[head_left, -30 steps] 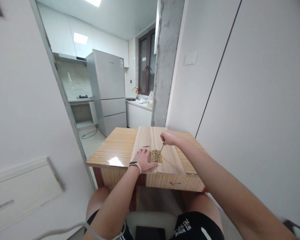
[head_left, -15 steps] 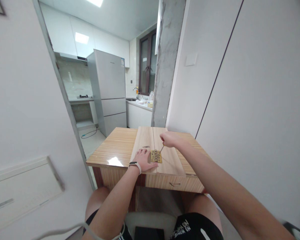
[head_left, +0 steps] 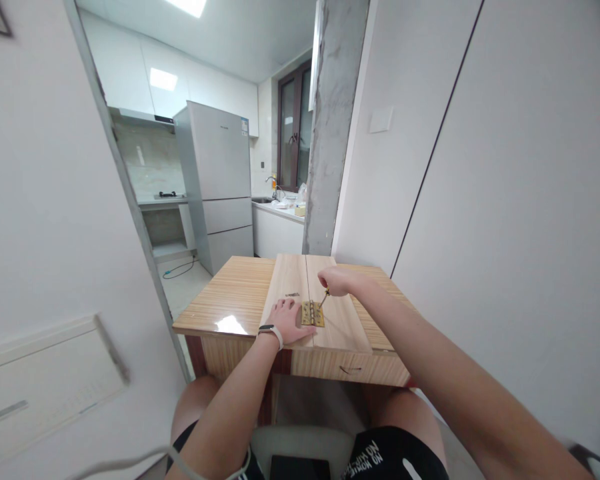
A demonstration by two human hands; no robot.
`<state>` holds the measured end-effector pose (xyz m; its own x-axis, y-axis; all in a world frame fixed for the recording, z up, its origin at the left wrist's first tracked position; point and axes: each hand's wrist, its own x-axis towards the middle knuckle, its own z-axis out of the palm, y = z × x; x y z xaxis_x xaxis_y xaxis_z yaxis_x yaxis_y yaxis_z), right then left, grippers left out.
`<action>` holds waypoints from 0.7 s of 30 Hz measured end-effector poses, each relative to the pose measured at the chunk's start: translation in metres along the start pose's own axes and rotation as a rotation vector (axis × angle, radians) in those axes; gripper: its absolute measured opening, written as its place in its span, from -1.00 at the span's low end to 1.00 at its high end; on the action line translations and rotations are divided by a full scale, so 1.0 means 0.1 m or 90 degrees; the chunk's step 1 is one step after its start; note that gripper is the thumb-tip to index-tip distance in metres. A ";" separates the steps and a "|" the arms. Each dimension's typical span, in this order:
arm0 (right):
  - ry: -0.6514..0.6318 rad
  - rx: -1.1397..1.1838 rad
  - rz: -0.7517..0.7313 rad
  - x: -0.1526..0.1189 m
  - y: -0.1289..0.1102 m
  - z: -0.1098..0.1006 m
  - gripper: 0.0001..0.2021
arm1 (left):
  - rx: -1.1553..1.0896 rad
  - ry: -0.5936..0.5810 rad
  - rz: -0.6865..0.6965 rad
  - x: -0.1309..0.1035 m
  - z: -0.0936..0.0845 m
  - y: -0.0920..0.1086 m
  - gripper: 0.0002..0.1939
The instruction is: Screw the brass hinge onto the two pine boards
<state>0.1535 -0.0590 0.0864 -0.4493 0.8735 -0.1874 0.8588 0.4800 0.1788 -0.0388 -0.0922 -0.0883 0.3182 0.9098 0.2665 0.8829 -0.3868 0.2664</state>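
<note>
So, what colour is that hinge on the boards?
The hinge is brassy gold, in the head view.

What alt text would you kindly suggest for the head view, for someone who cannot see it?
The right hand holds a screwdriver to a gold-coloured hinge spanning two boards on a table; the left hand rests on the boards. A grey fridge stands beyond.
</note>
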 end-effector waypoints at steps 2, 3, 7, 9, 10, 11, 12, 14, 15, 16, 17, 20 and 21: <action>0.007 0.009 0.001 -0.02 0.00 0.00 -0.65 | 0.000 0.005 0.003 0.00 0.00 0.00 -0.06; 0.015 0.012 0.001 -0.01 0.01 0.01 -0.66 | 0.000 0.006 0.006 0.00 0.01 0.00 -0.06; 0.056 0.015 -0.006 0.04 0.06 0.07 -0.73 | 0.005 0.006 0.013 0.00 0.01 -0.01 -0.03; 0.070 0.024 0.002 0.07 0.08 0.10 -0.80 | 0.006 0.006 0.014 0.01 0.01 -0.01 -0.02; 0.077 0.029 0.007 0.09 0.09 0.11 -0.83 | 0.007 0.006 0.014 0.01 0.02 -0.02 -0.02; 0.086 0.033 0.010 0.11 0.10 0.13 -0.85 | 0.007 0.006 0.014 0.01 0.02 -0.02 -0.02; 0.096 0.035 0.012 0.13 0.10 0.14 -0.86 | 0.009 0.005 0.013 0.01 0.02 -0.02 -0.02; 0.120 0.033 0.013 0.16 0.10 0.17 -0.85 | 0.010 0.004 0.011 0.01 0.02 -0.01 -0.02; 0.131 0.030 0.016 0.17 0.10 0.18 -0.84 | 0.009 0.005 0.012 0.01 0.01 -0.01 -0.02; 0.138 0.029 0.021 0.17 0.09 0.18 -0.82 | 0.009 0.008 0.014 0.01 0.01 -0.01 -0.02; 0.138 0.031 0.027 0.17 0.09 0.18 -0.80 | 0.008 0.010 0.016 0.01 0.01 -0.01 -0.01; 0.097 0.046 0.028 0.14 0.07 0.14 -0.76 | 0.008 0.012 0.017 0.01 0.01 -0.01 -0.02; 0.076 0.049 0.022 0.12 0.07 0.13 -0.75 | 0.008 0.010 0.015 0.01 0.02 -0.01 -0.02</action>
<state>0.1570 -0.0463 0.0731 -0.4415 0.8949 -0.0648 0.8884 0.4461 0.1083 -0.0393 -0.0909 -0.0900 0.3341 0.8975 0.2878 0.8792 -0.4068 0.2481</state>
